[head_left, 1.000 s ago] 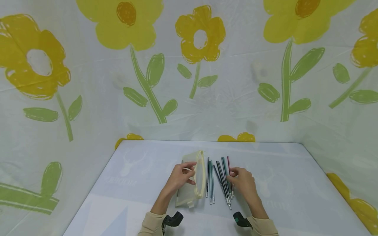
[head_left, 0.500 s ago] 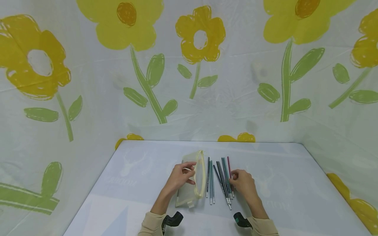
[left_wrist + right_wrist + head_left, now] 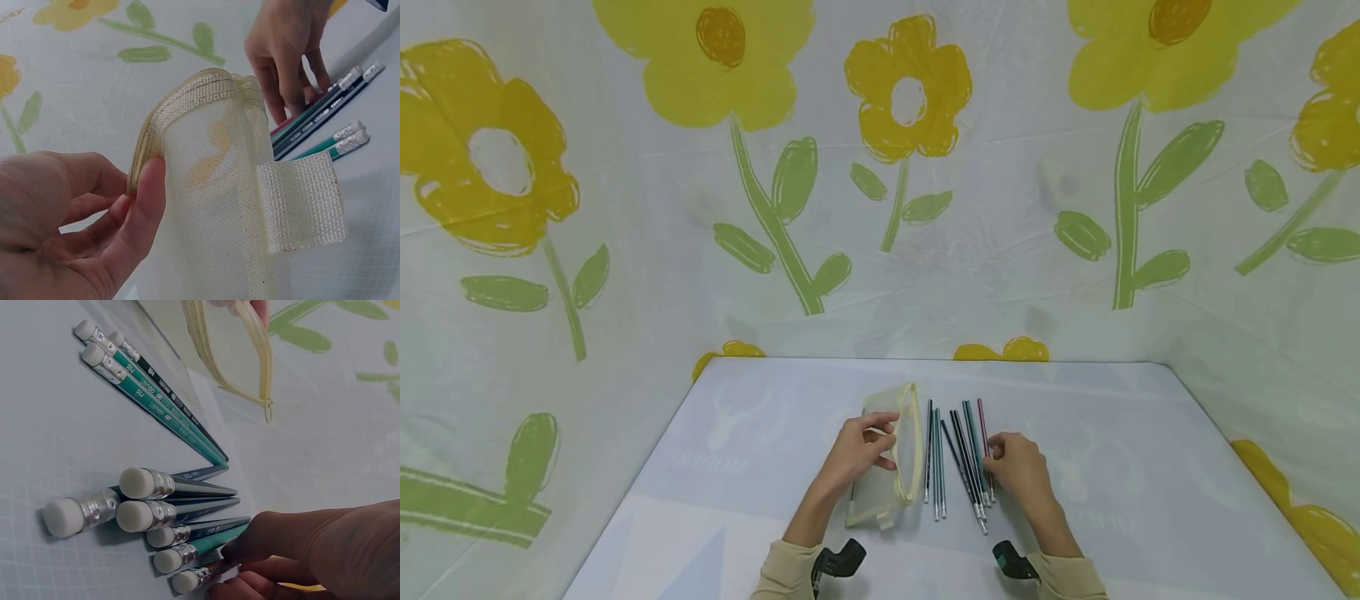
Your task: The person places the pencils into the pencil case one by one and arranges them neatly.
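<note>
My left hand (image 3: 857, 450) pinches the zipped edge of a pale yellow mesh pencil pouch (image 3: 212, 150), whose mouth gapes toward the right. A thin dark line runs along the pouch's left side; I cannot tell what it is. Right of the pouch lie three pencils (image 3: 156, 394), two green and one black, with white erasers toward me. Farther right is a fanned group of several dark and green pencils (image 3: 967, 458). At that group's right edge, my right hand (image 3: 1021, 467) has thumb and fingers around a red pencil (image 3: 982, 421), which still lies beside a green pencil (image 3: 212, 542).
Everything lies on a white table (image 3: 737, 475) with faint printed patterns. A white curtain (image 3: 985, 275) with yellow flowers stands behind and at both sides. Black wrist cameras (image 3: 842, 557) sit at the cuffs of beige sleeves (image 3: 786, 571).
My right hand has shifted slightly toward me and right, its thumb and fingers closing in on the red pencil. The left hand and the pouch stay where they were.
</note>
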A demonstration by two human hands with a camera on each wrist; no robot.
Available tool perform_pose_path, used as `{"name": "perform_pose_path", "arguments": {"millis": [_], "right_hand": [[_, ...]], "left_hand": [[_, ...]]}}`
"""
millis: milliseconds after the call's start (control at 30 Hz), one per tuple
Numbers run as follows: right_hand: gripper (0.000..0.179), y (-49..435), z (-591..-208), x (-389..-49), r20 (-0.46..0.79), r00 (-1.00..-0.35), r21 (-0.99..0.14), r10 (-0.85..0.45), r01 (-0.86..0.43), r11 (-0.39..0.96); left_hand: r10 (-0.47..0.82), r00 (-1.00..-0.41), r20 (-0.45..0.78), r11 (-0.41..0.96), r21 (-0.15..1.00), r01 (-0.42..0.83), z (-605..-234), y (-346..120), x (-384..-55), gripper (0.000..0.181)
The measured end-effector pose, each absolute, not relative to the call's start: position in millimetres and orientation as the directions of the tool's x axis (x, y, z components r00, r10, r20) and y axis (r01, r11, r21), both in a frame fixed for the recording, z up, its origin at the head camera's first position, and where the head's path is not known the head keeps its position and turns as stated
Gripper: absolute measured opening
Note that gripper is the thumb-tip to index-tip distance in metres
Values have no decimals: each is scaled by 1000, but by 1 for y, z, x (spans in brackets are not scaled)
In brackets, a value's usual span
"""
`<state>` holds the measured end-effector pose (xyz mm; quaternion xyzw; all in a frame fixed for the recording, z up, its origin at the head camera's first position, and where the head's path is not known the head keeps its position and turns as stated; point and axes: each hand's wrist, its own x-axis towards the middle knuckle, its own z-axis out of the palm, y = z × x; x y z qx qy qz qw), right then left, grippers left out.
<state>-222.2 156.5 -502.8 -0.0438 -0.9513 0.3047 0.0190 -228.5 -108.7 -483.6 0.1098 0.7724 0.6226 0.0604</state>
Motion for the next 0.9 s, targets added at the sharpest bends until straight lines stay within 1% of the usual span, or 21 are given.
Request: {"name": "perform_pose_path", "arguments": {"millis": [300, 700, 900], "right_hand": [[31, 153, -503, -221, 25, -996, -580, 90, 59, 813], [31, 152, -504, -220, -8, -991, -559, 135, 116, 821], [31, 150, -503, -219, -5, -991, -550, 136, 116, 827]], "left_hand": [[241, -970, 38, 210, 974, 91, -483, -108, -230, 40], [254, -967, 34, 165, 983, 78, -482, -110, -227, 41], [259, -965, 35, 166, 983, 80, -481, -111, -227, 41]]}}
